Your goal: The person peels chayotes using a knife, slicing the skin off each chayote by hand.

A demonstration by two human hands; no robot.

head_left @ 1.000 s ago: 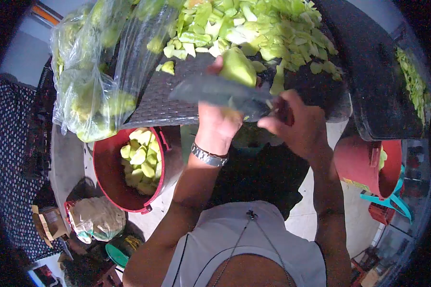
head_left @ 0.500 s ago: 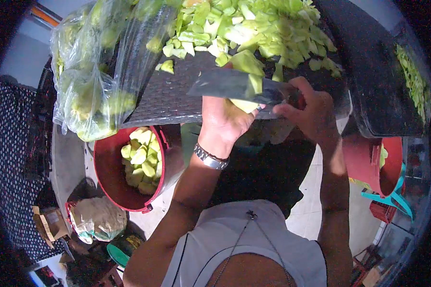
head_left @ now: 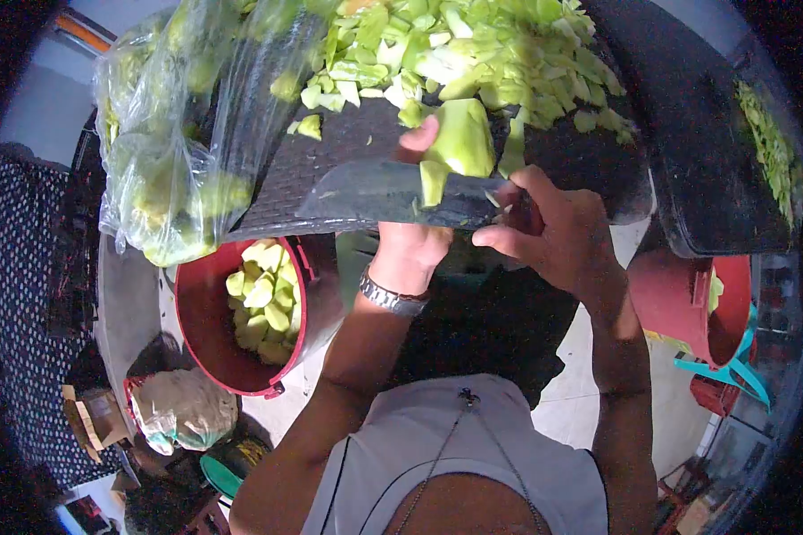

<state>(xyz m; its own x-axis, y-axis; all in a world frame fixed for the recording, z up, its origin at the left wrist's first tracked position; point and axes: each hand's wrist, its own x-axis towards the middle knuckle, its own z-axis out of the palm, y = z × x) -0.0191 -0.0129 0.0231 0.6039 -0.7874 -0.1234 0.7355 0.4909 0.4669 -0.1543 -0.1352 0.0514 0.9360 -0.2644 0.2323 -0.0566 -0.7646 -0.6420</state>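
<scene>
My left hand [head_left: 412,242] is wrapped round a pale green, peeled fruit or vegetable [head_left: 462,138]; its thumb shows at the left side, and the knife covers much of the palm. In my right hand [head_left: 553,234], closed round the handle, is a wide-bladed knife [head_left: 366,191]. The blade points left across the front of the green piece, and a small green slice [head_left: 433,183] clings to it. Beyond both hands, a heap of green peelings [head_left: 482,53] lies on the dark woven tabletop [head_left: 308,169].
Clear plastic bags [head_left: 165,169] of green produce hang over the table's left edge. Below stands a red bucket [head_left: 187,334] with peeled pieces [head_left: 266,299]. Another red bucket [head_left: 674,303] is at right, below a black surface [head_left: 687,134] bearing green scraps [head_left: 769,160].
The knife moved up and right, then back down and left, with a slice now on its blade. The green piece was tilted toward me and is now more upright.
</scene>
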